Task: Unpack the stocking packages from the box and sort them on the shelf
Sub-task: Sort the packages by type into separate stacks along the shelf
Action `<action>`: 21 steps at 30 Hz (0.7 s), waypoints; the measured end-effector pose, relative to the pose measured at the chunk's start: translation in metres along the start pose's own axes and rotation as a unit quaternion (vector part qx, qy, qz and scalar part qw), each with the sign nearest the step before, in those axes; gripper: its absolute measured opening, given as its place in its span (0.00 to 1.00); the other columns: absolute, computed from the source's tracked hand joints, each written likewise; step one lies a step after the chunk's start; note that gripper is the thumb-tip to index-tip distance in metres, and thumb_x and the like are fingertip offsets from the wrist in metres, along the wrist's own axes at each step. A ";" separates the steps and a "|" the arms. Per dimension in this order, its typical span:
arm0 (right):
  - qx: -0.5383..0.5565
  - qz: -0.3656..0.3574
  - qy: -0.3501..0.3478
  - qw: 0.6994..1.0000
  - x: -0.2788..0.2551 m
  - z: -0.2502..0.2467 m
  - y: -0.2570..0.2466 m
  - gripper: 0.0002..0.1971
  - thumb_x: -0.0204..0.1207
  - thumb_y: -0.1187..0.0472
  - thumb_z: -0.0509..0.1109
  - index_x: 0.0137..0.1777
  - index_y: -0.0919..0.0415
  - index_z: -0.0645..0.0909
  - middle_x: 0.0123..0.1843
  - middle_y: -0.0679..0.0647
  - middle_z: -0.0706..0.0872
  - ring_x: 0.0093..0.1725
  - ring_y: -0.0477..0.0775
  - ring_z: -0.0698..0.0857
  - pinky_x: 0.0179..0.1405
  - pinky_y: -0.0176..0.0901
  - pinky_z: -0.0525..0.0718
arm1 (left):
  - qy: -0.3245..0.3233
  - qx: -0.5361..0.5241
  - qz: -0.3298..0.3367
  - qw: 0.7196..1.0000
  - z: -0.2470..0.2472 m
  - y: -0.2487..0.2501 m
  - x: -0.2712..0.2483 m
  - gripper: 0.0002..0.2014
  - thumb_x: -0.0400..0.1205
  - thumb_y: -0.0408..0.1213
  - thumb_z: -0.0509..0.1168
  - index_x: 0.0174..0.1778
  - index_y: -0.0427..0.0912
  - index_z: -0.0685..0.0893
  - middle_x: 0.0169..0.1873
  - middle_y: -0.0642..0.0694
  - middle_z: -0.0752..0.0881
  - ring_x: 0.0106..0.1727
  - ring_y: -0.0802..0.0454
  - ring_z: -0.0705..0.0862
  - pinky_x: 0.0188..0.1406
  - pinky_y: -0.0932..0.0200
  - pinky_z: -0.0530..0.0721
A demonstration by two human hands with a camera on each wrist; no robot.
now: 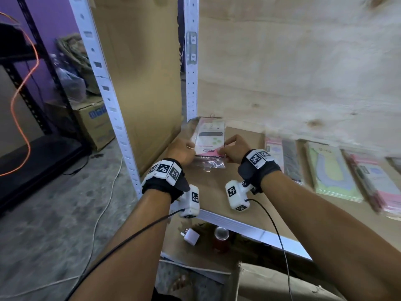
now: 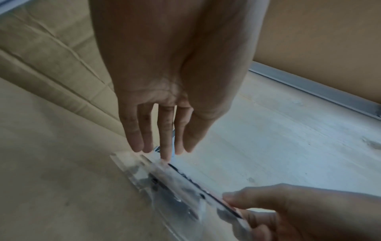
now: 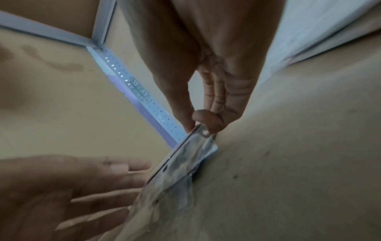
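Note:
A pink stocking package [image 1: 209, 137] in a clear sleeve lies at the far left end of the brown shelf board [image 1: 238, 192], close to the rear upright. My right hand [image 1: 233, 148] pinches its near right corner between thumb and forefinger, plain in the right wrist view [image 3: 198, 125]. My left hand [image 1: 184, 149] is at the package's left edge. In the left wrist view its fingers [image 2: 164, 146] are straight, with the tips against the package [image 2: 175, 187] edge. The package [image 3: 185, 163] looks slightly lifted on the right-hand side.
Several other stocking packages lie in a row to the right: pink and dark [image 1: 275, 153], green [image 1: 332, 170], pink [image 1: 377, 181]. White metal uprights [image 1: 191, 61] frame the shelf's left end. An open cardboard box [image 1: 271, 283] is below. A white charger [image 1: 192, 236] and a red can [image 1: 221, 237] sit on the lower shelf.

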State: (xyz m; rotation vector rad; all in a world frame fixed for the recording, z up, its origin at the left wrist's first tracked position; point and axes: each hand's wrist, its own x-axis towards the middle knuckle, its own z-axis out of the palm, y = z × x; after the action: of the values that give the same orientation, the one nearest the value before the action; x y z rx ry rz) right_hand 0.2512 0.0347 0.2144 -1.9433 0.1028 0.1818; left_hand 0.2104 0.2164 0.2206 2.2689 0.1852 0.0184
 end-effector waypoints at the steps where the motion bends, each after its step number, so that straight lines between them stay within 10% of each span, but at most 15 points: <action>1: 0.031 0.008 -0.005 0.999 -0.004 -0.005 0.001 0.17 0.73 0.76 0.73 0.56 0.64 0.71 0.39 0.63 0.81 0.25 0.52 0.75 0.20 0.41 0.74 | 0.000 -0.011 0.007 1.000 0.000 0.000 -0.001 0.15 0.82 0.29 0.63 0.63 0.41 0.86 0.63 0.39 0.87 0.63 0.37 0.85 0.67 0.49 0.82; 4: 0.124 0.013 -0.023 0.992 -0.019 -0.025 -0.001 0.22 0.75 0.80 0.66 0.66 0.62 0.70 0.37 0.62 0.80 0.27 0.51 0.72 0.23 0.41 0.68 | -0.002 0.012 0.061 0.998 0.003 0.002 -0.008 0.22 0.80 0.25 0.67 0.70 0.40 0.83 0.64 0.34 0.86 0.64 0.36 0.85 0.66 0.46 0.83; 8: 0.216 0.002 -0.044 0.975 -0.047 -0.057 -0.010 0.10 0.79 0.76 0.64 0.56 0.66 0.79 0.36 0.58 0.75 0.25 0.50 0.71 0.20 0.36 0.67 | 0.014 0.060 0.152 0.986 0.010 0.019 -0.019 0.30 0.72 0.30 0.79 0.72 0.43 0.83 0.73 0.41 0.79 0.71 0.41 0.80 0.74 0.47 0.76; 11: 0.260 0.018 -0.050 0.964 -0.067 -0.083 -0.014 0.08 0.81 0.70 0.66 0.58 0.66 0.78 0.39 0.57 0.76 0.24 0.47 0.74 0.23 0.35 0.66 | 0.063 0.077 0.182 0.978 0.013 0.038 -0.026 0.21 0.73 0.40 0.79 0.63 0.50 0.89 0.69 0.41 0.80 0.73 0.41 0.75 0.79 0.54 0.65; 16: 0.293 0.001 -0.083 0.953 -0.093 -0.132 -0.019 0.15 0.83 0.48 0.65 0.51 0.61 0.77 0.48 0.62 0.89 0.33 0.52 0.80 0.33 0.39 0.74 | 0.107 -0.005 0.313 0.944 0.022 0.073 -0.043 0.08 0.78 0.39 0.75 0.44 0.37 0.91 0.41 0.42 0.89 0.50 0.42 0.85 0.55 0.53 0.79; 21: 0.336 -0.023 -0.071 0.939 -0.110 -0.162 -0.011 0.16 0.86 0.49 0.59 0.47 0.61 0.79 0.40 0.59 0.84 0.30 0.52 0.76 0.26 0.38 0.73 | 0.042 -0.132 0.319 0.937 0.038 0.092 -0.054 0.12 0.81 0.45 0.72 0.43 0.39 0.89 0.40 0.42 0.92 0.39 0.56 0.82 0.42 0.57 0.80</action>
State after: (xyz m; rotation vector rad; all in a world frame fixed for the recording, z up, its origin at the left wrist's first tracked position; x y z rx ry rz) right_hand 0.1575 -0.1130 0.3019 -1.2439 0.0178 0.2207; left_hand 0.1717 0.1210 0.2683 1.9671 -0.4895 0.4550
